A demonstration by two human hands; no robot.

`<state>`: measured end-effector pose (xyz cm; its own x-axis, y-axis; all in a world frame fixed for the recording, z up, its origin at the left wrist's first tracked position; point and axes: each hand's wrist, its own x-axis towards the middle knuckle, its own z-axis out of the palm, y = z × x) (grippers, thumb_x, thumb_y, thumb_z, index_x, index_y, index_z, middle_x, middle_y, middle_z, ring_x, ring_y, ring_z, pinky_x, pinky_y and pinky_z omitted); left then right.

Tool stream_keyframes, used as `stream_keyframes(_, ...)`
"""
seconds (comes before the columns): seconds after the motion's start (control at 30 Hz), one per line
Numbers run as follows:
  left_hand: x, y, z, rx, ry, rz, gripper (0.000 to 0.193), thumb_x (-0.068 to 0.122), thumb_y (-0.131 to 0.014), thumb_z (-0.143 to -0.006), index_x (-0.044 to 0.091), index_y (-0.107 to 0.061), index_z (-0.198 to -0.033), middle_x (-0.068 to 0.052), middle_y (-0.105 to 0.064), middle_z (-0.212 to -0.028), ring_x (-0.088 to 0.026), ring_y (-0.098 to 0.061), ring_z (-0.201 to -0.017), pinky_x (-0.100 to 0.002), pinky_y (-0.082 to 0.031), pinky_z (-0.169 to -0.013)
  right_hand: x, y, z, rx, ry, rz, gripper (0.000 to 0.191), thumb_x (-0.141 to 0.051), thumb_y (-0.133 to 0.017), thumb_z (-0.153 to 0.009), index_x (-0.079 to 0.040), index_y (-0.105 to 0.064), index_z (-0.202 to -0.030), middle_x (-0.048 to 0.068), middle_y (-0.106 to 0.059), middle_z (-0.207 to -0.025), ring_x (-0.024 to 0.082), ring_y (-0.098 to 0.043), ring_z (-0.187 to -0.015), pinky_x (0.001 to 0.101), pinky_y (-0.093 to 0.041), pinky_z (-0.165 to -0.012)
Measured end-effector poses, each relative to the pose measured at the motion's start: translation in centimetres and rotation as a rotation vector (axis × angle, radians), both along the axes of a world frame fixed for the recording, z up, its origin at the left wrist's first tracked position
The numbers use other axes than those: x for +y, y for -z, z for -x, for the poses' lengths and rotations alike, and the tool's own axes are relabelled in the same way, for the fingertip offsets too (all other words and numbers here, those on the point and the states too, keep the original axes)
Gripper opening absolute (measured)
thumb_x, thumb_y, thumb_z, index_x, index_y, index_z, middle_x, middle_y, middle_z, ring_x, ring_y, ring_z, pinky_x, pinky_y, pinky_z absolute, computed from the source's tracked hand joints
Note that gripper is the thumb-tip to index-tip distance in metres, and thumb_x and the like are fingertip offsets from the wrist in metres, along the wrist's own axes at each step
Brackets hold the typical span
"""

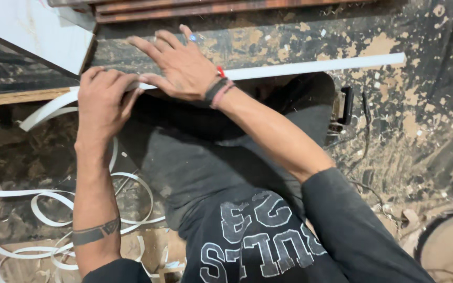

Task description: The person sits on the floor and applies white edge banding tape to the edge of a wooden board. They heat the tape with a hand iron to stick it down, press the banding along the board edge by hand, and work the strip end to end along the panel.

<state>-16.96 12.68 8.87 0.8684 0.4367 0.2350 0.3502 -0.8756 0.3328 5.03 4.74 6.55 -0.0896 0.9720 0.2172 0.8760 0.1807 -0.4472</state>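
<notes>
A long white edge-band strip (321, 66) runs along the top edge of a dark board (268, 44) that lies across in front of me. My right hand (182, 65) lies flat with fingers spread, pressing on the strip and the board's edge. My left hand (103, 99) sits just left of it, fingers curled over the strip where it bends down off the board's end. The loose tail of the strip (45, 111) curves away to the lower left. My dark trousers and shirt fill the middle below the hands.
A white laminated panel (32, 31) lies at the top left, brown wooden slats (211, 7) along the top. Coils of white strip (53, 220) lie on the dusty floor at the lower left. A black tool (346, 105) and cable sit right of my knee.
</notes>
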Motion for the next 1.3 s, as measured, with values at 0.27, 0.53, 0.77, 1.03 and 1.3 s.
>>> stream_keyframes(0.27, 1.4, -0.6, -1.4, 0.121, -0.039, 0.055, 0.048, 0.051, -0.067, -0.1, 0.007, -0.073, -0.118, -0.011, -0.071, -0.103, -0.032, -0.063, -0.106, -0.058, -0.03, -0.112, -11.0, -1.3, -15.2, -0.012, 0.142, -0.072, 0.029, -0.024, -0.063, -0.107, -0.008, -0.072, -0.129, 0.009, -0.075, -0.113, 0.028, -0.069, -0.113, 0.0512, -0.037, -0.119)
stream_keyframes(0.53, -1.3, 3.9, -14.9, 0.183, -0.16, 0.255, 0.053, 0.055, -0.047, -0.11, 0.006, -0.068, -0.116, -0.018, -0.072, -0.093, -0.037, -0.065, -0.097, -0.055, -0.042, -0.095, -22.2, -1.5, -30.4, -0.283, 0.505, 0.258, 0.05, -0.035, -0.035, -0.121, -0.005, -0.075, -0.117, 0.017, -0.074, -0.098, 0.035, -0.07, -0.098, 0.0471, -0.048, -0.097)
stream_keyframes(0.77, -5.7, 4.8, -19.4, -0.002, -0.154, 0.087, 0.077, 0.069, -0.052, -0.097, 0.005, -0.055, -0.14, -0.017, -0.075, -0.099, -0.034, -0.068, -0.096, -0.06, -0.04, -0.089, -25.3, 2.1, -33.2, 0.072, 0.454, 0.185, 0.062, -0.037, -0.022, -0.124, -0.003, -0.073, -0.123, 0.013, -0.074, -0.105, 0.033, -0.071, -0.107, 0.0408, -0.053, -0.09)
stream_keyframes(1.03, -19.4, 8.2, -34.2, -0.357, -0.009, -0.052, 0.102, 0.077, -0.055, -0.086, 0.015, -0.017, -0.158, -0.014, -0.06, -0.099, -0.032, -0.059, -0.091, -0.054, -0.043, -0.091, -25.6, 2.4, -34.0, 0.045, 0.471, 0.284, 0.057, -0.037, -0.025, -0.126, -0.008, -0.074, -0.123, 0.009, -0.075, -0.107, 0.034, -0.068, -0.11, 0.0423, -0.051, -0.097)
stream_keyframes(1.3, -7.2, 5.4, -16.7, -0.165, 0.124, -0.041, 0.059, 0.015, -0.081, -0.074, 0.009, -0.061, -0.129, -0.011, -0.069, -0.12, -0.033, -0.065, -0.112, -0.061, -0.035, -0.108, -25.2, 1.3, -33.9, -0.196, 0.493, 0.383, 0.044, -0.036, -0.041, -0.121, -0.01, -0.075, -0.116, 0.013, -0.072, -0.109, 0.036, -0.063, -0.112, 0.0553, -0.043, -0.099)
